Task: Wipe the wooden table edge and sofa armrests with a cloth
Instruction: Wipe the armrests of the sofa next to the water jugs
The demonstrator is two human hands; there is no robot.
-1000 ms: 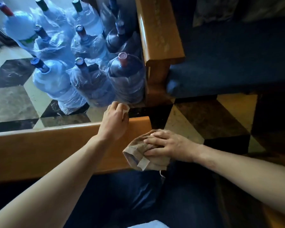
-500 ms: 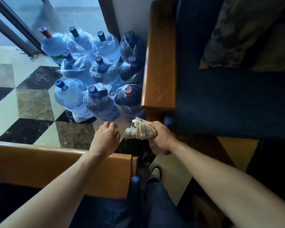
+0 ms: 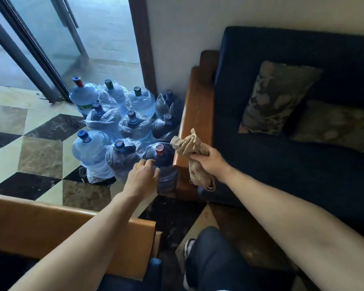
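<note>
The right hand is clenched round a bunched tan cloth. The cloth is crumpled and ropy; one twisted end sticks up and out past the knuckles, and a looser tail hangs down below the fist. The hand holds the cloth over the near end of the far armrest, a long, flat, smooth plank of orange-brown wood with a rounded front corner. Whether the cloth actually touches the wood cannot be told.

The left hand grips nothing. Its fingers are loosely curved and spread forward, reaching out just left of the far armrest, over the shoulder of a dark water jug with a red cap.

To the right of the far armrest lies the sofa seat, covered in deep navy, nappy fabric, with a matching back cushion. Two square pillows with a muted leafy pattern lean there, one upright against the back and one slumped lower beside it.

To the left of the far armrest stands a cluster of big round water jugs, translucent blue plastic, several wrapped in crinkled clear film, with red, green and blue caps. Past them the floor is glossy stone laid in black, brown and cream diamonds, running to a glass sliding door with dark metal frames.

Nearer the camera than the far armrest, a second wooden armrest, broad and smooth, crosses under the left forearm. A leg in dark blue trousers and a dark shoe with a white sole show at the bottom.
</note>
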